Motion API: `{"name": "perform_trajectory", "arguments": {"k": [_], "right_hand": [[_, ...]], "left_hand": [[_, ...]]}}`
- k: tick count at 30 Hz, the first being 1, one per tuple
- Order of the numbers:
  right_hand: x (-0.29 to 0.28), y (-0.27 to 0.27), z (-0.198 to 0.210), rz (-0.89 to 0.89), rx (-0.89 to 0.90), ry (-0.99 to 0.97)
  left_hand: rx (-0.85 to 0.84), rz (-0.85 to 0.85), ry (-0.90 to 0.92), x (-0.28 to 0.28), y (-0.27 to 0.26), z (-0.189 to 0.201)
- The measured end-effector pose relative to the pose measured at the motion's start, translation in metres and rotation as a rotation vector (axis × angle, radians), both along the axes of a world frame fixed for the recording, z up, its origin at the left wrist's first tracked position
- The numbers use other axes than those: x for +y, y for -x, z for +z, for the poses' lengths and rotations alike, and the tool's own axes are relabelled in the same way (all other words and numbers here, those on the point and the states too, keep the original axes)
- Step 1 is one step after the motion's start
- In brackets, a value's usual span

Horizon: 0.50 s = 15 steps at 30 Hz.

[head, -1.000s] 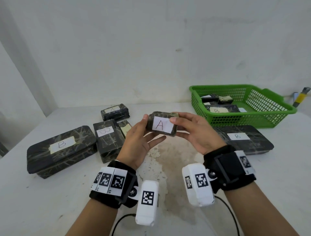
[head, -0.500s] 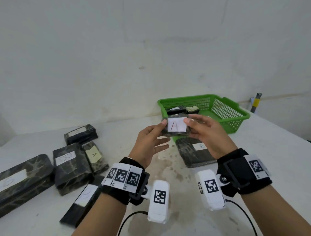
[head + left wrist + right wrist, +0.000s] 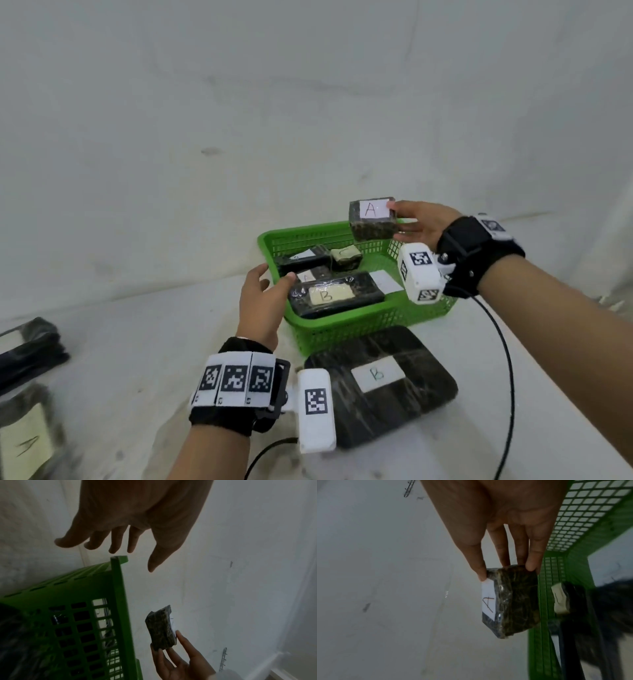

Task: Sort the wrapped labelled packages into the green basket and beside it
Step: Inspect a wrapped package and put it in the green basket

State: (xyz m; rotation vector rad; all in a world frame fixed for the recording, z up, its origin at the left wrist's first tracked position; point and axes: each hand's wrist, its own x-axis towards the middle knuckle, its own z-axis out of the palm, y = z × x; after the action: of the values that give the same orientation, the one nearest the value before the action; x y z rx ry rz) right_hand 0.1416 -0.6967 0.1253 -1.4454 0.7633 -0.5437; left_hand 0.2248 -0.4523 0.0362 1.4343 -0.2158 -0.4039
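While both hands sit near the basket, status by item:

right hand [image 3: 419, 228]: raised over the basket's far rim; thumb on top by the label, fingers under and behind, pinching the A pack. Right wrist view shows thumb [image 3: 481, 573] on the label-side corner and a fingertip on the opposite corner.
A pack [image 3: 372, 218]: small dark wrapped block, white label reading "A" facing the head camera; in the air above the basket's back edge, touching nothing but the right hand. Also seen in left wrist view [image 3: 161, 628], held by fingertips beside the basket wall.
left hand [image 3: 262, 301]: holds nothing, fingers loosely spread and slightly curled, hovering at the basket's near-left corner. Contact with the rim: cannot tell.
basket [image 3: 349, 329]: green plastic mesh, on the white table [image 3: 137, 342] against the wall.
in basket: B pack [image 3: 334, 294] with yellowish label at front; smaller dark pack [image 3: 303, 262] behind it; small C pack [image 3: 346, 256] beside that; loose white slip [image 3: 385, 281] on the floor at right. One more label partly hidden, letter unreadable.
beside basket: big flat B pack [image 3: 380, 383], white label, on the table just in front of the basket's near wall.
far left: more dark packs [image 3: 30, 349], blurred; one with a yellowish label [image 3: 24, 445], letter not readable.
cable [image 3: 507, 377]: black, runs from the right wrist unit across the table.
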Motion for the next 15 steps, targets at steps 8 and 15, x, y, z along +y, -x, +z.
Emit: {"name": "perform_trajectory", "arguments": {"k": [8,15], "right_hand": [[-0.06,-0.054,-0.019,-0.132,0.28,0.223],[-0.09,-0.077,-0.048,-0.086,0.518,0.359]], "left_hand": [[0.038,-0.055,0.157,-0.001,-0.025,-0.019],[-0.107,-0.039,0.111,0.0,-0.022,-0.026]]}}
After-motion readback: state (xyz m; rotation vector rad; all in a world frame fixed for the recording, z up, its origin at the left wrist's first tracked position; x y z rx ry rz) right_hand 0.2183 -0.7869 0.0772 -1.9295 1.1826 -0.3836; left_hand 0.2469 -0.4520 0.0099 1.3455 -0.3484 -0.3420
